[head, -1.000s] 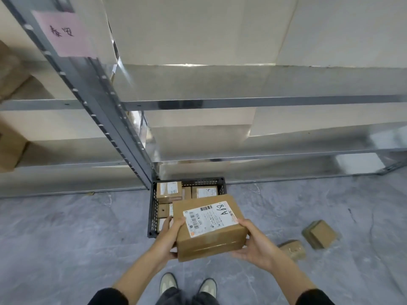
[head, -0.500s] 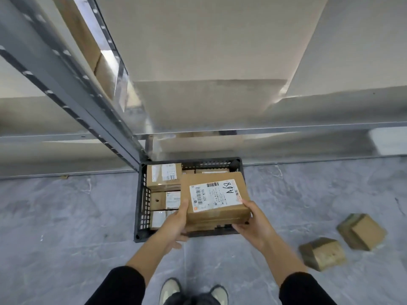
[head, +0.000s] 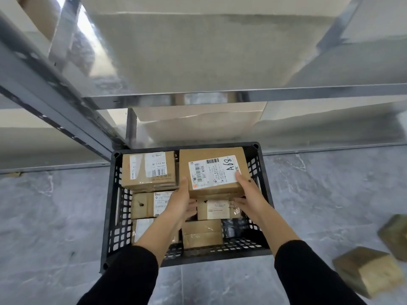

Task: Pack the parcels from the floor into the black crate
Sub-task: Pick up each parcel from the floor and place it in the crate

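Left hand and right hand gripping the labelled parcel at its near corners, fingertips tucking out of sight beneath, black crate holding smaller parcels below those fingers, two blurred parcels lying on the floor right of them.

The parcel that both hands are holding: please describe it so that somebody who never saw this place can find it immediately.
Look for the black crate on the grey floor, below the metal shelving. In its far right corner, the left hand and the right hand hold a brown parcel above the smaller boxes. Only this parcel has "A68" handwritten on its white label.
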